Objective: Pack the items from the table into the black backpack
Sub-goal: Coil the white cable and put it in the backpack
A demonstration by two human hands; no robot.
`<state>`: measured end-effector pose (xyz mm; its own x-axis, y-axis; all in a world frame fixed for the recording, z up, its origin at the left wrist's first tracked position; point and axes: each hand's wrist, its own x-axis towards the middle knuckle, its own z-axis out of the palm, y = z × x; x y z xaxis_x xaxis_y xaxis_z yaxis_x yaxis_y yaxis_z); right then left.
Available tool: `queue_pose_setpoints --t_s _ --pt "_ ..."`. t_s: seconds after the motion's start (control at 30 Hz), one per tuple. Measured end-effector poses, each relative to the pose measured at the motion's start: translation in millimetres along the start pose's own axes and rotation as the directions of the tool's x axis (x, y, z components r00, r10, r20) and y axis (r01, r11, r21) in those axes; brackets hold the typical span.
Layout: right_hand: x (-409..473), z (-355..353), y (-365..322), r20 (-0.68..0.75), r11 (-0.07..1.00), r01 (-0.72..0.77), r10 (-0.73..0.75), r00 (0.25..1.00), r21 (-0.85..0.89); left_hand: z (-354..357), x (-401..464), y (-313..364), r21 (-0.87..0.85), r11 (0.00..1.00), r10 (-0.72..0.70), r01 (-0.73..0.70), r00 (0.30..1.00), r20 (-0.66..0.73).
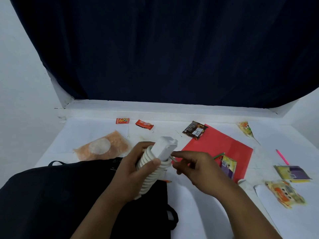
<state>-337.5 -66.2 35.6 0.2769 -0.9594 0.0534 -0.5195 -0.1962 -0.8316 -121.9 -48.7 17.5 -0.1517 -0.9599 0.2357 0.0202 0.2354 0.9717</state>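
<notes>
My left hand (136, 171) grips a white power adapter (164, 149) with its white cord coiled round it, held above the black backpack (57, 195) that lies at the lower left of the white table (198, 195). My right hand (195, 167) pinches the thin end of the cord beside the adapter. A pencil tip (167, 181) shows just under the coil.
Scattered on the table: an orange pouch (103, 147), two red snack packs (122, 120) (144, 124), a dark packet (195, 130) on a red sheet (217, 147), a pink pen (282, 156), and several yellow and purple packets (291, 172) at the right. A dark curtain hangs behind.
</notes>
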Motion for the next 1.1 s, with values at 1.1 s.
queue_pose_setpoints --t_s 1.1 --pt "-11.5 -4.2 -46.5 -0.171 0.932 0.315 -0.345 0.923 -0.182 4.8 -11.7 4.5 0.53 0.848 0.057 0.004 0.994 -0.098"
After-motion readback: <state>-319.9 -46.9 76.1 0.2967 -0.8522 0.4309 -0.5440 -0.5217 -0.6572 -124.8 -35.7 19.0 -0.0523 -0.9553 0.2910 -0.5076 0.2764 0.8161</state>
